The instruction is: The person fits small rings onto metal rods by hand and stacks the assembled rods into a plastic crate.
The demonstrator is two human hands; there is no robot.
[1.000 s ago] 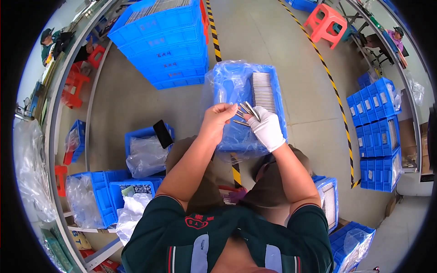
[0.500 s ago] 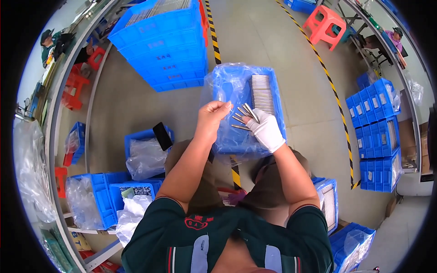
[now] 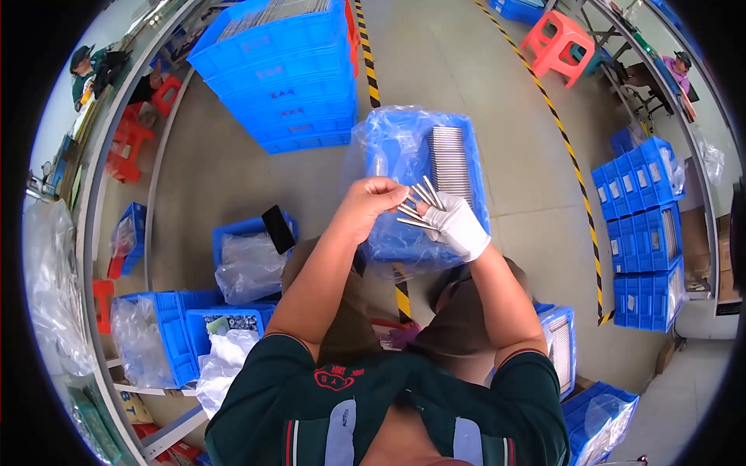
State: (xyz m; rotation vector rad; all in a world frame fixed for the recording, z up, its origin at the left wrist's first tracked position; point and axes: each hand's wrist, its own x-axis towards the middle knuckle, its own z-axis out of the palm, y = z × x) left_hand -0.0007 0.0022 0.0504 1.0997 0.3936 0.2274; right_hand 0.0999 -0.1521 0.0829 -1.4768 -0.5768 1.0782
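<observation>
We hold a small fan of thin metal rods (image 3: 417, 206) between our two hands, raised above the blue crate (image 3: 474, 186) that sits in front of our knees. Our right hand (image 3: 457, 225), in a white glove, is closed around the lower ends of the rods, so they splay up and to the left out of its grip. Our bare left hand (image 3: 373, 203) is just beside it, fingers curled and its fingertips touching the free ends of the rods. The two hands are close together, joined only by the rods. The crate below is lined with clear plastic film, and a neat row of the same metal rods (image 3: 450, 161) lies packed side by side along its right half, well under the hands. To our left on the floor stands a smaller blue bin (image 3: 233, 233) with a plastic bag inside and a dark phone (image 3: 278, 228) leaning on its rim. Farther ahead rests a stack of blue crates (image 3: 287, 85).
</observation>
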